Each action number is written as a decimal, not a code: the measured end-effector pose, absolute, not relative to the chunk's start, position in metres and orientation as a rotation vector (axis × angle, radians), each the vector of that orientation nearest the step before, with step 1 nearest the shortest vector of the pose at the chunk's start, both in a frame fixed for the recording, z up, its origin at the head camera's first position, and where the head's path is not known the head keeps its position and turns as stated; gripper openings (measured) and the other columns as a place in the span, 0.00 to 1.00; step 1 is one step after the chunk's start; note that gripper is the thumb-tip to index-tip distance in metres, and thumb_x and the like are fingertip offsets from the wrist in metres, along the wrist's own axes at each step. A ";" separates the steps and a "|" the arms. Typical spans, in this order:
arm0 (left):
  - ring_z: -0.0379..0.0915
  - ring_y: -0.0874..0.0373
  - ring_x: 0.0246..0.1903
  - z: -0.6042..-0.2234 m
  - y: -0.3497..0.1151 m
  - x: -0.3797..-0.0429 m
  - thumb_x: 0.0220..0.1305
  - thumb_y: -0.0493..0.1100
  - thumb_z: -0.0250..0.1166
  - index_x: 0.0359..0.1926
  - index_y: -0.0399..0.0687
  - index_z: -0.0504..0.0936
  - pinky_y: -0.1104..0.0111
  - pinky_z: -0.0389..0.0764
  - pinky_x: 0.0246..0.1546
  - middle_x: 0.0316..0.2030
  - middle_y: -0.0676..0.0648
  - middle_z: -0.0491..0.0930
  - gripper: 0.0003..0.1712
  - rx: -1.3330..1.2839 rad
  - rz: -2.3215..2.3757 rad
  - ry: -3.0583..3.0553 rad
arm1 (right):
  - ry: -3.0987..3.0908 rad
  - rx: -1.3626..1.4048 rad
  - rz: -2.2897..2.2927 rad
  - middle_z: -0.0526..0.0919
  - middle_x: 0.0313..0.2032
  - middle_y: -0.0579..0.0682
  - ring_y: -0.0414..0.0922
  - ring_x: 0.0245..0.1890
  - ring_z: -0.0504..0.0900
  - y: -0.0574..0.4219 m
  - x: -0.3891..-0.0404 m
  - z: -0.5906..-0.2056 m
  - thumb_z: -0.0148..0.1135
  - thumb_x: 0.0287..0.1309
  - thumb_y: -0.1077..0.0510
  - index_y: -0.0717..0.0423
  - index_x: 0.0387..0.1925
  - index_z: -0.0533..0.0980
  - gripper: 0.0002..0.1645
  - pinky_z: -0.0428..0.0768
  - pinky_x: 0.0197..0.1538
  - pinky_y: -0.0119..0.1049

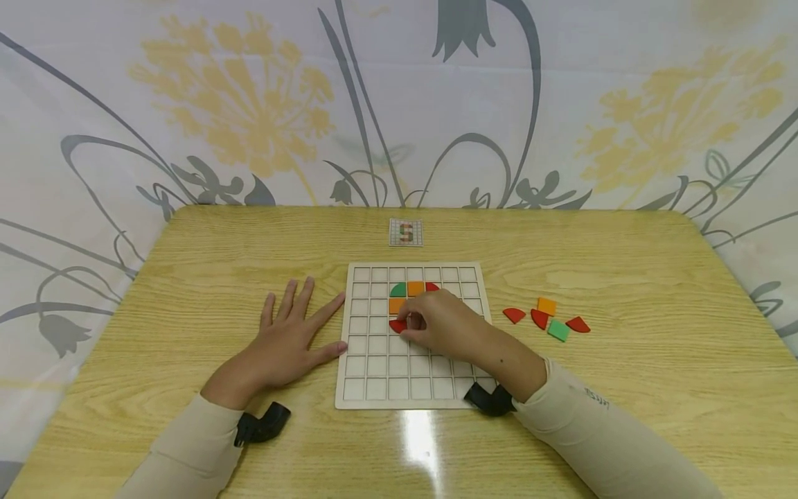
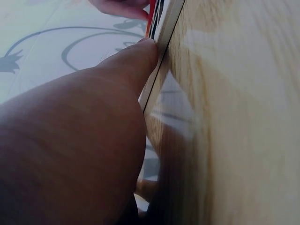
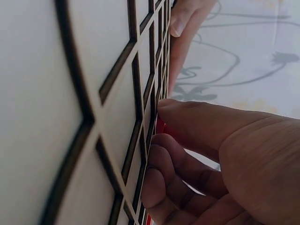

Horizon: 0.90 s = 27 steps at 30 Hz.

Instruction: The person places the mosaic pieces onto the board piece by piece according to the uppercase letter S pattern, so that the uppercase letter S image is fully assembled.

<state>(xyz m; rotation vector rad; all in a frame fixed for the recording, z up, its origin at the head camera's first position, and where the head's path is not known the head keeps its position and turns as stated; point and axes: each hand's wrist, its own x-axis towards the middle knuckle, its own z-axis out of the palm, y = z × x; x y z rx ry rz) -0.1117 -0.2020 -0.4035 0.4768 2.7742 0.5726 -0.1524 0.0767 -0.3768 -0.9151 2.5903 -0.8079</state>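
Note:
A wooden grid board (image 1: 368, 384) lies on the table. In its upper squares are a green quarter-circle tile (image 1: 399, 290), an orange square tile (image 1: 415, 288), another orange square tile (image 1: 396, 305) and a red quarter-circle tile (image 1: 431, 286). My right hand (image 1: 445, 326) pinches a second red quarter-circle tile (image 1: 397, 325) at a square below the left orange one; the right wrist view shows red between thumb and curled fingers. My left hand (image 1: 283, 346) lies flat with fingers spread, its thumb and index fingertip touching the board's left edge.
Right of the board lie loose tiles: several red quarter-circles (image 1: 514, 315), an orange square (image 1: 546, 306) and a light green square (image 1: 558, 330). A small pattern card (image 1: 406, 232) showing an S-like figure lies behind the board. A floral cloth (image 1: 399, 104) hangs behind the table.

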 end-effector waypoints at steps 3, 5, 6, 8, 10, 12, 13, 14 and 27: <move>0.16 0.36 0.78 -0.404 -0.202 -0.112 0.69 0.72 0.52 0.80 0.71 0.47 0.35 0.22 0.70 0.80 0.39 0.28 0.44 0.475 0.570 2.776 | 2.599 -0.929 -0.806 0.79 0.25 0.42 0.37 0.26 0.72 0.076 -0.153 -0.378 0.73 0.57 0.60 0.57 0.41 0.85 0.10 0.73 0.32 0.28; 0.16 0.36 0.78 -0.404 -0.202 -0.112 0.69 0.72 0.52 0.79 0.71 0.47 0.35 0.22 0.71 0.80 0.39 0.28 0.44 0.474 0.570 2.775 | 2.607 -0.943 -0.798 0.79 0.25 0.43 0.37 0.27 0.72 0.076 -0.154 -0.379 0.73 0.57 0.60 0.57 0.41 0.85 0.10 0.72 0.32 0.28; 0.16 0.36 0.78 -0.404 -0.202 -0.111 0.69 0.72 0.52 0.79 0.71 0.47 0.35 0.22 0.71 0.80 0.39 0.28 0.44 0.474 0.571 2.773 | 2.610 -0.954 -0.795 0.79 0.25 0.43 0.38 0.27 0.72 0.076 -0.154 -0.379 0.73 0.57 0.60 0.57 0.41 0.85 0.10 0.73 0.32 0.28; 0.16 0.36 0.78 -0.404 -0.202 -0.111 0.69 0.72 0.52 0.80 0.71 0.47 0.36 0.22 0.71 0.80 0.38 0.28 0.44 0.473 0.569 2.771 | 2.613 -0.977 -0.789 0.79 0.26 0.42 0.38 0.28 0.73 0.077 -0.154 -0.380 0.72 0.57 0.61 0.56 0.41 0.85 0.09 0.73 0.33 0.28; 0.16 0.36 0.78 -0.403 -0.202 -0.111 0.69 0.71 0.53 0.80 0.71 0.48 0.36 0.22 0.71 0.80 0.38 0.28 0.44 0.470 0.575 2.768 | 2.617 -1.002 -0.779 0.81 0.28 0.42 0.38 0.29 0.74 0.078 -0.154 -0.380 0.72 0.57 0.61 0.55 0.41 0.85 0.09 0.74 0.33 0.28; 0.16 0.36 0.78 -0.401 -0.201 -0.111 0.69 0.71 0.53 0.80 0.70 0.48 0.36 0.22 0.71 0.80 0.38 0.28 0.44 0.467 0.582 2.767 | 2.623 -1.039 -0.763 0.83 0.30 0.43 0.38 0.29 0.75 0.078 -0.154 -0.379 0.71 0.57 0.62 0.55 0.40 0.86 0.09 0.75 0.34 0.27; 0.16 0.36 0.78 -0.401 -0.201 -0.111 0.69 0.70 0.53 0.80 0.70 0.48 0.36 0.22 0.71 0.80 0.38 0.28 0.44 0.464 0.585 2.767 | 2.625 -1.054 -0.755 0.84 0.31 0.43 0.37 0.29 0.75 0.079 -0.155 -0.379 0.70 0.57 0.63 0.55 0.40 0.86 0.09 0.75 0.34 0.27; 0.16 0.36 0.78 -0.400 -0.201 -0.111 0.69 0.70 0.54 0.80 0.70 0.48 0.36 0.22 0.71 0.80 0.38 0.28 0.44 0.464 0.588 2.767 | 2.626 -1.066 -0.749 0.85 0.32 0.44 0.37 0.29 0.75 0.079 -0.155 -0.379 0.70 0.57 0.63 0.55 0.41 0.86 0.09 0.75 0.34 0.26; 0.16 0.36 0.78 -0.403 -0.201 -0.110 0.69 0.72 0.52 0.80 0.71 0.47 0.35 0.22 0.71 0.80 0.38 0.28 0.44 0.478 0.580 2.772 | 2.607 -1.096 -0.718 0.86 0.35 0.46 0.36 0.28 0.74 0.082 -0.156 -0.378 0.69 0.59 0.62 0.56 0.44 0.87 0.11 0.74 0.33 0.26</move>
